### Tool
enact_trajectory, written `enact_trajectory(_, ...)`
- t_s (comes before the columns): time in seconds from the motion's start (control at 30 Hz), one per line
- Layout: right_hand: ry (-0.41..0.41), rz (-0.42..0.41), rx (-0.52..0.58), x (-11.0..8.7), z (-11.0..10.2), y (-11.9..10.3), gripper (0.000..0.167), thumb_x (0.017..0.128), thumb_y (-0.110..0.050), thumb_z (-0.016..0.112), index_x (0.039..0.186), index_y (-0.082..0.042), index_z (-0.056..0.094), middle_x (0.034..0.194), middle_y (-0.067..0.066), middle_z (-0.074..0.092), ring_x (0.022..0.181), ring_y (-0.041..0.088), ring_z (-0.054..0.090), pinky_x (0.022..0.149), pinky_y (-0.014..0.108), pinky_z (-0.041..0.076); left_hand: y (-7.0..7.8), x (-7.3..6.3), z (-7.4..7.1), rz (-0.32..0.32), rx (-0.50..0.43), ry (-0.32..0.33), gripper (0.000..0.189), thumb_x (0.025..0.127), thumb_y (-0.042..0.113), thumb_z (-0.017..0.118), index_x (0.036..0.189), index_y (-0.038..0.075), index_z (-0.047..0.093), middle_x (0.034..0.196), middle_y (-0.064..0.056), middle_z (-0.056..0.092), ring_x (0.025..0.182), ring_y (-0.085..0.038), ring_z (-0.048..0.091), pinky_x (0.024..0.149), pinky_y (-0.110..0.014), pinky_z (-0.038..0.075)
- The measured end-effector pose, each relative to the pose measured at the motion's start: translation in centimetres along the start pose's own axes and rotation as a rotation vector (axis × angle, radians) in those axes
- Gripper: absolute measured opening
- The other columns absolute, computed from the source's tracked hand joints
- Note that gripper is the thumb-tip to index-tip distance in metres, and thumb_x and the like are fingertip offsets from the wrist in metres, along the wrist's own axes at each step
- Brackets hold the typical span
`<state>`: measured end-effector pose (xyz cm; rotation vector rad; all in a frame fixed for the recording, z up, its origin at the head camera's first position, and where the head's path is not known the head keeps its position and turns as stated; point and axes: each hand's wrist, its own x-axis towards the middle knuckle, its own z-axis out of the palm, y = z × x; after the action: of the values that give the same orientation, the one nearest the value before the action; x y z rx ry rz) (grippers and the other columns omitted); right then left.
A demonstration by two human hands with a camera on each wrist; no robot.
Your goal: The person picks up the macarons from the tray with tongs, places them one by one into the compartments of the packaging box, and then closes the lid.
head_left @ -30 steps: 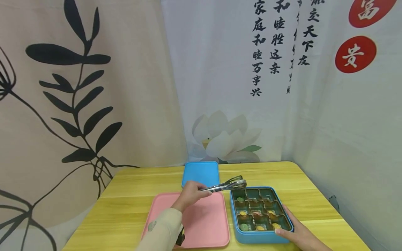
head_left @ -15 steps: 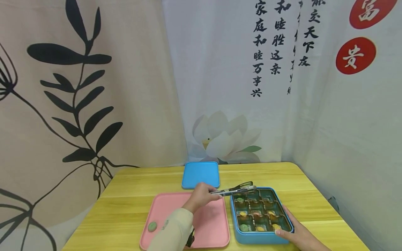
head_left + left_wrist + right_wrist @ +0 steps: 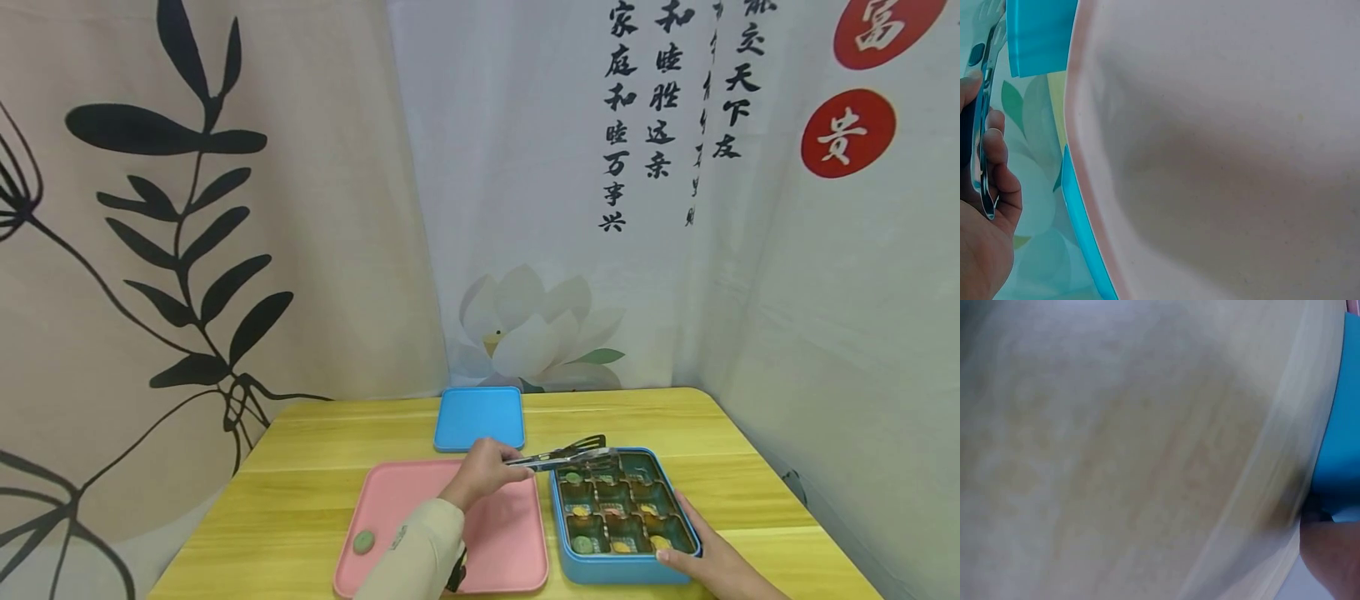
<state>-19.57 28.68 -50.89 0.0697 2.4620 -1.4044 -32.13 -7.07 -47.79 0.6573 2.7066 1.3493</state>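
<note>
My left hand (image 3: 486, 473) grips metal tongs (image 3: 558, 458), whose tips reach over the back row of a blue box (image 3: 626, 570). Dark dividers split the box into several compartments, with small round green, yellow and reddish pieces in them. The tongs partly hide the back middle compartment, where something greenish shows. In the left wrist view, fingers curl round the tongs (image 3: 985, 119). My right hand (image 3: 716, 557) holds the box at its front right corner, thumb over the rim and fingers along the side. One round green piece (image 3: 363, 542) lies on the pink tray (image 3: 510, 546).
A flat blue lid or tray (image 3: 480, 419) lies behind the pink tray. The wood-grain table (image 3: 262, 500) extends to both sides. A printed curtain (image 3: 360, 208) hangs right behind it.
My left hand has moved right with the tongs, their tips shifting from the box's back left corner towards the back middle compartment. The sleeve uncovers the green piece. My right hand stays put.
</note>
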Motion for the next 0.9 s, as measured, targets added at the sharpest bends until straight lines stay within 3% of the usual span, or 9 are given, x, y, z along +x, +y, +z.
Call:
enact_trajectory(0.33, 0.003, -0.008, -0.012, -0.1, 0.1, -0.1, 0.099, 0.097, -0.039, 0.064, 0.158, -0.004, -0.006, 0.154, 0.039, -0.002, 0.135, 0.066, 0.004, 0.094, 0.076, 0.027, 0.1, -0.1, -0.4, 0.03, 0.04, 0.018, 0.021, 0.079, 0.03, 0.083, 0.09, 0.012, 0.08, 0.08, 0.007, 0.071, 0.069, -0.007, 0.056, 0.06, -0.027, 0.048)
enact_trajectory(0.5, -0.002, -0.009, -0.021, -0.1, 0.0, 0.0, 0.098, 0.097, -0.039, 0.063, 0.158, -0.004, -0.006, 0.154, 0.039, -0.003, 0.134, 0.066, 0.005, 0.093, 0.076, 0.029, 0.2, -0.2, -1.0, 0.037, 0.026, 0.02, 0.017, 0.08, 0.029, 0.083, 0.087, 0.014, 0.08, 0.076, 0.009, 0.069, 0.069, -0.009, 0.055, 0.059, -0.027, 0.047)
enact_trajectory(0.9, -0.013, -0.004, -0.016, 0.0, -0.2, 0.1, 0.098, 0.098, -0.039, 0.062, 0.157, -0.004, -0.007, 0.154, 0.04, -0.003, 0.134, 0.066, 0.005, 0.093, 0.075, 0.03, -0.7, -1.1, -4.1, 0.02, 0.047, 0.013, 0.025, 0.081, 0.033, 0.081, 0.095, 0.013, 0.079, 0.087, 0.007, 0.071, 0.078, -0.011, 0.06, 0.065, -0.031, 0.051)
